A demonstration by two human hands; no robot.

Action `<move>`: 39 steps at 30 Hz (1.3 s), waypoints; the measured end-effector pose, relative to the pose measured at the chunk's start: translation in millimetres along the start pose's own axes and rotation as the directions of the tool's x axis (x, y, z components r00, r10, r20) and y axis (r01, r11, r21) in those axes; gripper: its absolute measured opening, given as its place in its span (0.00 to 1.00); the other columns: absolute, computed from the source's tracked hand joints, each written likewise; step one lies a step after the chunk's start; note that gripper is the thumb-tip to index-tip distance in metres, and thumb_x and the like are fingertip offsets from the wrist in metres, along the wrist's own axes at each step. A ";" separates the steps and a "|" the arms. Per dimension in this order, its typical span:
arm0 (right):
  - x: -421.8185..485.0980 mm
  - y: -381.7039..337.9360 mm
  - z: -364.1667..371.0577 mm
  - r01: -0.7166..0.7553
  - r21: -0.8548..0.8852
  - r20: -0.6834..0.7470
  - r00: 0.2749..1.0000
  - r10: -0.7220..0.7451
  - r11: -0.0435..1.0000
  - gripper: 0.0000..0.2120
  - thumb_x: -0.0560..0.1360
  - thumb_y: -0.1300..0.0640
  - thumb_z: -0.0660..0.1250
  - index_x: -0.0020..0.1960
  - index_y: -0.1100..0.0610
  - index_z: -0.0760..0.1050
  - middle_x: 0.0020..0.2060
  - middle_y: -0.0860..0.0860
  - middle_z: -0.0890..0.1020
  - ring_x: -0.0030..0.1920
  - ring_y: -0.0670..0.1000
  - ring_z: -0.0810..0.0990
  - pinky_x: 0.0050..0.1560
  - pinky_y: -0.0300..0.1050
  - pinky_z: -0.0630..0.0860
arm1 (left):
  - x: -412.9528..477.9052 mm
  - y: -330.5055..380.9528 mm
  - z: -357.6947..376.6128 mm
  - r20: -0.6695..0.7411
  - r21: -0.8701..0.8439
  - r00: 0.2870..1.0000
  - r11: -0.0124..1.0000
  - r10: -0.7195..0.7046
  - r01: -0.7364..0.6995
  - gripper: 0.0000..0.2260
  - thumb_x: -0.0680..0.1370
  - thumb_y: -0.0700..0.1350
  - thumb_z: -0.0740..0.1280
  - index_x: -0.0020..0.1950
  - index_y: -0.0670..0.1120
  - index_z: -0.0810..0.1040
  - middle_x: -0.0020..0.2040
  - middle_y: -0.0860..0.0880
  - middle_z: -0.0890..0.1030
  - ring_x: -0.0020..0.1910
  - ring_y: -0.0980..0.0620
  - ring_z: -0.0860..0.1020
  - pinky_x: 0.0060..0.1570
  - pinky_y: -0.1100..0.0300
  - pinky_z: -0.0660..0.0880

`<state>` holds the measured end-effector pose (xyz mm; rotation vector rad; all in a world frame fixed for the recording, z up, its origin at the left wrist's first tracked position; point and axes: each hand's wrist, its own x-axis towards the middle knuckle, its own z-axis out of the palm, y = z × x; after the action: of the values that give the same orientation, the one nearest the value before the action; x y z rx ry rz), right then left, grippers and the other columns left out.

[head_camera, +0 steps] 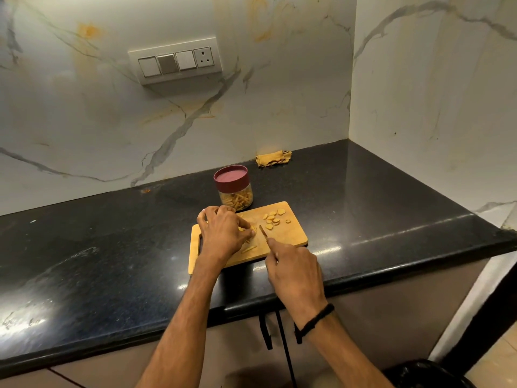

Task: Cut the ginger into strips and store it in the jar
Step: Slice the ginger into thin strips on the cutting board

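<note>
A wooden cutting board lies on the black counter. My left hand sits on the board with curled fingers pinching ginger pieces against it. My right hand grips a knife, blade tip pointing away just right of the left fingers. Several round ginger slices lie at the board's far right. One cut strip lies near the front edge. Behind the board stands a clear jar with a maroon lid on, holding ginger strips.
The black counter runs left to right and ends at a marble wall corner on the right. A crumpled yellow cloth lies at the back against the wall. A switch panel is on the wall.
</note>
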<state>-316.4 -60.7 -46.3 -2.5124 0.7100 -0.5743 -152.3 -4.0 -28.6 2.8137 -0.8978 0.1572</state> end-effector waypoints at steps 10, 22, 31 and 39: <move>27.6 -1.1 16.5 0.037 0.042 0.000 0.999 -0.037 0.998 0.16 0.83 0.51 0.55 0.70 0.46 0.70 0.48 0.51 0.82 0.47 0.50 0.80 0.38 0.39 0.69 | 1.3 1.5 -2.8 0.006 -0.032 1.000 0.999 -0.020 0.020 0.11 0.75 0.59 0.72 0.55 0.59 0.85 0.70 0.52 0.73 0.71 0.46 0.62 0.71 0.45 0.56; 35.2 -3.8 21.1 0.082 -0.067 0.048 0.996 -0.079 0.994 0.15 0.83 0.53 0.55 0.68 0.47 0.71 0.47 0.51 0.81 0.46 0.51 0.79 0.37 0.41 0.67 | 4.8 1.6 -0.4 0.026 -0.024 0.999 1.000 -0.019 0.019 0.11 0.75 0.58 0.72 0.55 0.58 0.85 0.69 0.52 0.73 0.70 0.46 0.62 0.71 0.45 0.57; -5.6 9.2 6.0 0.073 -0.104 0.060 0.996 -0.067 0.992 0.18 0.84 0.54 0.54 0.73 0.47 0.63 0.45 0.50 0.76 0.40 0.47 0.70 0.40 0.39 0.65 | 2.2 2.1 -0.6 0.020 -0.062 0.999 0.997 -0.047 0.048 0.11 0.74 0.58 0.73 0.55 0.57 0.85 0.69 0.52 0.73 0.70 0.46 0.62 0.70 0.46 0.57; 4.3 7.8 -7.0 -0.018 0.069 0.040 0.999 0.015 0.997 0.19 0.83 0.49 0.56 0.73 0.44 0.66 0.51 0.49 0.81 0.44 0.46 0.74 0.44 0.38 0.71 | -2.0 5.4 -0.2 -0.039 -0.076 0.995 0.993 -0.093 0.090 0.11 0.72 0.59 0.75 0.51 0.57 0.86 0.70 0.52 0.73 0.71 0.46 0.62 0.72 0.45 0.58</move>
<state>-319.5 -71.3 -43.7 -2.4443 0.6843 -0.5331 -157.1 -7.2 -28.0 2.7648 -0.7483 0.1666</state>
